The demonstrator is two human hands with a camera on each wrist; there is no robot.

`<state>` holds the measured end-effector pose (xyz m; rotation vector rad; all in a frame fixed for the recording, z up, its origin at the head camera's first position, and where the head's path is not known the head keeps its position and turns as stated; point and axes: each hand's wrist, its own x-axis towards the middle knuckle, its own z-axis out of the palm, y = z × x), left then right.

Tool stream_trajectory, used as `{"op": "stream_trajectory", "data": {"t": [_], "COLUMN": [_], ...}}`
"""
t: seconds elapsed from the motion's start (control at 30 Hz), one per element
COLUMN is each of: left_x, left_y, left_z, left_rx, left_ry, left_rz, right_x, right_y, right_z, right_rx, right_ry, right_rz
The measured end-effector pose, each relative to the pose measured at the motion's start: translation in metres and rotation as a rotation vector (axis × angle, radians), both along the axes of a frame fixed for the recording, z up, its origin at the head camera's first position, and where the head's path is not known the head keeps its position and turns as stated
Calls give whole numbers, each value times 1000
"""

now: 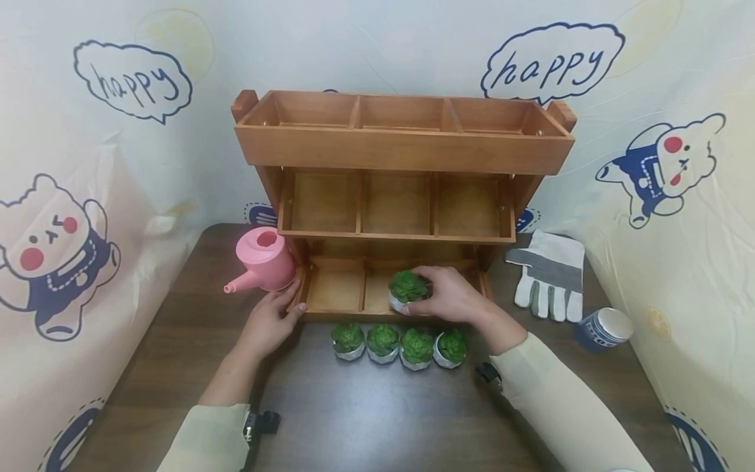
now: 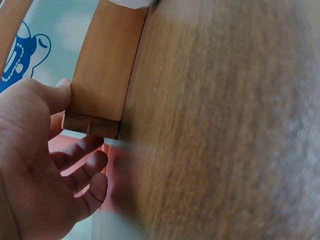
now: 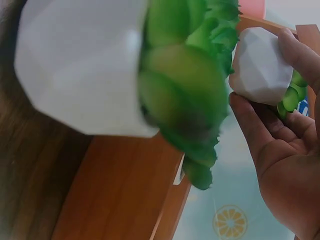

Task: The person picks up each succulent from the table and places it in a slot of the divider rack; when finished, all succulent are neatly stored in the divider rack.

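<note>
Plant [image 1: 408,286] grasped by its pot above the lowest tier [image 1: 330,317]

Right grip [image 1: 446,293] pinches the white pot [image 3: 262,65] between thumb and fingers, probably to spare the leaves. Whether the pot's base touches the compartment beneath that grip is hard to say from above. Left grip [image 1: 271,322] curls round the near corner of the wooden stand [image 1: 407,152], apparently to steady it. Four more plants [image 1: 383,341] line up on the worktop [image 1: 354,419] just nearer than the right grip, seemingly for easy reach. A pink watering can [image 1: 265,262] stands just beyond the left grip; a glove [image 1: 551,275] and a tin [image 1: 604,328] sit to the right grip's right, presumably out of its way.
</note>
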<state>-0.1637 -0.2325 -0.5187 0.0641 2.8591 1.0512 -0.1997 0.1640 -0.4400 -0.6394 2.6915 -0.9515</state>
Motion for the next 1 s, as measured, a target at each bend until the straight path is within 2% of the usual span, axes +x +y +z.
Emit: {"op": "stream_trajectory", "data": {"t": [0.33, 0.6, 1.0], "left_x": [-1, 1, -1], "left_y": [1, 1, 1], "left_z": [0, 2, 1], "left_rx": [0, 5, 12], "left_ry": [-3, -11, -5], "left_rz": [-3, 4, -2], "right_x": [-7, -11, -16], "right_y": [-14, -23, -40], "right_z": [-1, -2, -9], "right_rx": [22, 28, 40], "right_ry": [21, 6, 29], "right_rz": [9, 25, 41]}}
